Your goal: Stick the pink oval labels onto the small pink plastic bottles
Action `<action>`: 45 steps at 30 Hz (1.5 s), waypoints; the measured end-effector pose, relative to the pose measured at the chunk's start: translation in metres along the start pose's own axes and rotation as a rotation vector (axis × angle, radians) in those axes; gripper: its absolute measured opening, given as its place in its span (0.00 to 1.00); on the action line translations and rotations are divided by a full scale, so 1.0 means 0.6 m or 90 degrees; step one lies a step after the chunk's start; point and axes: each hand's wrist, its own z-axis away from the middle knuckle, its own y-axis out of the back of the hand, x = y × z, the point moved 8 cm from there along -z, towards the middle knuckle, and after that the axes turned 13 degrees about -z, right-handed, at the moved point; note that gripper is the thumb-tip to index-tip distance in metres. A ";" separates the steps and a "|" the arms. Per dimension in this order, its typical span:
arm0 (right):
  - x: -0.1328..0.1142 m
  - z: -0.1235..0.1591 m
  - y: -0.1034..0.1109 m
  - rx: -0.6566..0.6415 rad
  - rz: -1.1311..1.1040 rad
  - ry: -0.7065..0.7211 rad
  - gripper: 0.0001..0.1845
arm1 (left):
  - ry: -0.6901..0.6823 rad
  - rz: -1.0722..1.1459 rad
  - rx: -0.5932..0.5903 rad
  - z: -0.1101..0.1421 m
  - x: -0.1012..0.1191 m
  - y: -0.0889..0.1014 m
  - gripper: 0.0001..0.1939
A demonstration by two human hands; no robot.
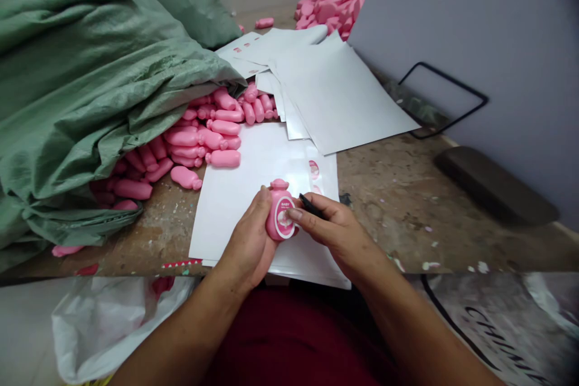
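Observation:
A small pink bottle (274,221) is upright in my left hand (251,238), whose fingers and thumb wrap around its left side. An oval label (284,218) reading "BABY" lies on the bottle's front. My right hand (332,223) is closed, its thumb touching the right edge of that label. Between its fingers is a slim black tool (313,207) with a pointed tip; I cannot make out its exact kind. Under both hands lies a white sheet (221,217), and a strip of pink round stickers (314,169) shows on it behind the bottle.
Many pink bottles (224,158) spill from a green sack (113,72) at left. Loose white sheets (344,96) overlap at the back. More pink bottles (330,6) are heaped beyond. A black wire frame (452,81) and a dark rounded block (495,187) are at right.

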 end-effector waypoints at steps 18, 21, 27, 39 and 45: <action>-0.009 0.002 -0.003 0.018 0.058 0.038 0.16 | -0.056 -0.003 -0.016 -0.003 0.000 0.005 0.17; -0.014 0.002 -0.005 0.020 0.064 0.061 0.14 | -0.072 -0.009 -0.024 -0.001 0.001 0.003 0.18; -0.023 0.014 -0.008 0.035 0.190 0.090 0.13 | -0.128 -0.106 0.027 0.000 0.007 0.016 0.24; -0.039 0.030 0.052 0.149 0.129 0.120 0.23 | -0.026 -0.101 -0.013 0.007 0.014 0.020 0.25; -0.036 0.024 0.042 0.117 0.101 0.122 0.19 | 0.037 -0.071 -0.062 0.014 0.005 0.028 0.39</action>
